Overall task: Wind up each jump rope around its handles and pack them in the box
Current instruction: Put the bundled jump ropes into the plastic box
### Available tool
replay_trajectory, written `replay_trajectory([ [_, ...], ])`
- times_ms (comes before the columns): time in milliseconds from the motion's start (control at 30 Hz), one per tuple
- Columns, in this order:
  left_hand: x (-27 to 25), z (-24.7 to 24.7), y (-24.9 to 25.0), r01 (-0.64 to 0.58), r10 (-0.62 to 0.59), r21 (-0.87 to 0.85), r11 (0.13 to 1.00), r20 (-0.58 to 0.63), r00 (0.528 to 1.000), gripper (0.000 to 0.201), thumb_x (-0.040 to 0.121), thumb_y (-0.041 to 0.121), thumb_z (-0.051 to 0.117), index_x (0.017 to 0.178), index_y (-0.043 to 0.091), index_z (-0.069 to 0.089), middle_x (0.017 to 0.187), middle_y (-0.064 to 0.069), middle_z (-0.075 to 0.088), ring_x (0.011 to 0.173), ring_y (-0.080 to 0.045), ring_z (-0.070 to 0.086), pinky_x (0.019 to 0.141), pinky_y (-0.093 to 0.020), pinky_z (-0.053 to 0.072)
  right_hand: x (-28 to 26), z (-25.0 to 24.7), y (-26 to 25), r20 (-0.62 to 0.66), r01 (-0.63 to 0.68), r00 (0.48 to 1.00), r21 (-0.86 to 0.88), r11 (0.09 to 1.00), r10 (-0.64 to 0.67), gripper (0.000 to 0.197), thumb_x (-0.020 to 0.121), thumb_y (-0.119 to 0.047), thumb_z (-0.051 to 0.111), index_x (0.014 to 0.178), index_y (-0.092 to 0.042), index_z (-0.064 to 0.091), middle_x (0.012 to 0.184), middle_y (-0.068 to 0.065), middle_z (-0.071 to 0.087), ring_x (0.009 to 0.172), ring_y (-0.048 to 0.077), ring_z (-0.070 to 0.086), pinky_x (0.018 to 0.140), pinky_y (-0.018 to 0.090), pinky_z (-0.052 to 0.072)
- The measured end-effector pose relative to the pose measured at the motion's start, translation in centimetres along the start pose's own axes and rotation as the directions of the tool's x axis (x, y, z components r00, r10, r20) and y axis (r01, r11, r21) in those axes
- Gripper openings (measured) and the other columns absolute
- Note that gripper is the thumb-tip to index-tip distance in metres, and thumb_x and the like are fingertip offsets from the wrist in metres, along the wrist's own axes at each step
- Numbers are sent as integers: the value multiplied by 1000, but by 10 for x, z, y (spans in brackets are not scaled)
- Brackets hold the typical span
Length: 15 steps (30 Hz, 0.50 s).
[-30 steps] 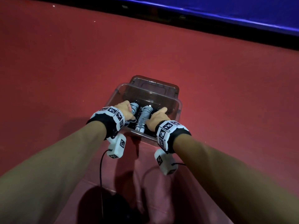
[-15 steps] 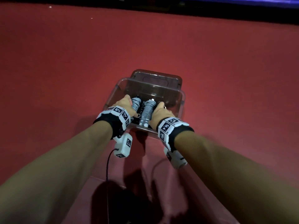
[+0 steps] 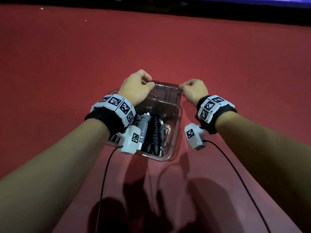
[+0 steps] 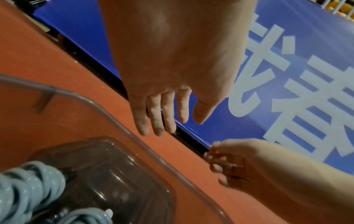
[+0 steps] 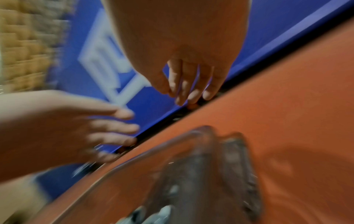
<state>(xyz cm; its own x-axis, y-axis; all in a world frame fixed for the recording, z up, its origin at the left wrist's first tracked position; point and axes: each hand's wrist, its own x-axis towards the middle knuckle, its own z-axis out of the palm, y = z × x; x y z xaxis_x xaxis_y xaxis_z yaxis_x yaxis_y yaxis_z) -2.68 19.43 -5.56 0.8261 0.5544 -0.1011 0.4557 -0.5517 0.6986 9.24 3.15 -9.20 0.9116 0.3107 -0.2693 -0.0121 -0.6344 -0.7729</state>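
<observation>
A clear plastic box [image 3: 175,132] stands on the red floor. Wound jump ropes lie inside it, a grey one [image 3: 144,126] beside a black one [image 3: 154,132]. The box's clear lid [image 3: 166,93] lies flat just beyond its far end. My left hand [image 3: 136,86] hovers over the lid's far left corner and my right hand [image 3: 193,89] over its far right corner. In the left wrist view the left hand [image 4: 162,113] hangs with relaxed fingers and holds nothing, above the box rim [image 4: 118,119] and grey rope [image 4: 28,189]. The blurred right wrist view shows the right hand [image 5: 187,84] loosely curled, also holding nothing.
Red floor mat [image 3: 67,64] surrounds the box on all sides. A blue padded banner [image 4: 287,75] with white characters runs along the far edge behind a dark gap. Black cables [image 3: 104,174] trail from the wrist cameras toward me.
Both hands have left the ropes in the box and moved forward to the lid's far corners. The box now sits nearer in the head view.
</observation>
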Motion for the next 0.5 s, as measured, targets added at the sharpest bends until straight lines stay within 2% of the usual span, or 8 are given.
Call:
replay_trajectory([
  [100, 9, 8, -8, 27, -30, 61, 998, 46, 999, 6, 96, 32, 66, 92, 35, 64, 97, 11, 66, 96, -18, 63, 90, -35, 51, 19, 16, 26, 72, -144, 987, 8, 990, 143, 16, 91, -26, 69, 81, -15, 63, 97, 16, 75, 92, 35, 73, 87, 48, 60],
  [167, 17, 12, -13, 42, -51, 104, 994, 81, 995, 2, 97, 32, 65, 95, 33, 66, 93, 11, 66, 87, -14, 63, 81, -32, 49, 20, 27, 35, 131, -195, 971, -45, 980, 199, 26, 92, -30, 71, 83, -8, 59, 93, 14, 72, 90, 32, 71, 82, 44, 60],
  [233, 22, 15, -14, 24, -51, 204, 979, 128, 991, 10, 99, 34, 62, 104, 28, 69, 93, 9, 66, 80, -8, 59, 73, -29, 43, 25, 40, 42, 161, -236, 954, -110, 966, 252, 34, 93, -28, 72, 77, -4, 55, 79, 9, 62, 82, 27, 65, 67, 35, 56],
  [267, 25, 18, -17, 20, -61, 242, 970, 164, 985, 13, 100, 35, 61, 106, 28, 69, 95, 7, 67, 81, -8, 59, 73, -29, 43, 26, 44, 44, 146, -245, 952, -154, 957, 267, 34, 94, -22, 71, 71, -4, 52, 72, 7, 57, 78, 26, 61, 61, 33, 51],
  [333, 28, 23, -22, 44, -103, 260, 965, 220, 970, 15, 100, 39, 58, 104, 30, 70, 105, 7, 69, 100, -16, 62, 89, -32, 47, 30, 51, 50, 135, -229, 955, -223, 947, 263, 33, 95, -10, 65, 66, -4, 51, 72, 10, 59, 72, 26, 58, 61, 34, 48],
  [400, 30, 26, -28, 71, -115, 190, 979, 234, 965, 12, 99, 38, 61, 93, 35, 70, 106, 11, 69, 114, -20, 60, 106, -38, 45, 32, 54, 54, 164, -210, 953, -249, 945, 255, 21, 95, -6, 61, 75, 0, 59, 87, 16, 64, 78, 29, 59, 72, 38, 53],
  [433, 31, 26, -29, 77, -109, 142, 987, 234, 966, 11, 98, 36, 63, 89, 36, 69, 102, 13, 69, 114, -19, 61, 108, -38, 44, 32, 53, 56, 163, -208, 955, -237, 949, 250, 13, 94, -7, 63, 84, 2, 63, 91, 17, 64, 82, 30, 60, 77, 39, 55],
  [500, 32, 23, -28, 81, -89, 43, 996, 228, 970, 8, 97, 32, 65, 91, 35, 70, 103, 12, 70, 111, -16, 62, 104, -33, 43, 32, 51, 59, 160, -247, 949, -167, 955, 273, 14, 91, -10, 69, 96, 3, 65, 92, 16, 65, 81, 29, 62, 76, 38, 55],
])
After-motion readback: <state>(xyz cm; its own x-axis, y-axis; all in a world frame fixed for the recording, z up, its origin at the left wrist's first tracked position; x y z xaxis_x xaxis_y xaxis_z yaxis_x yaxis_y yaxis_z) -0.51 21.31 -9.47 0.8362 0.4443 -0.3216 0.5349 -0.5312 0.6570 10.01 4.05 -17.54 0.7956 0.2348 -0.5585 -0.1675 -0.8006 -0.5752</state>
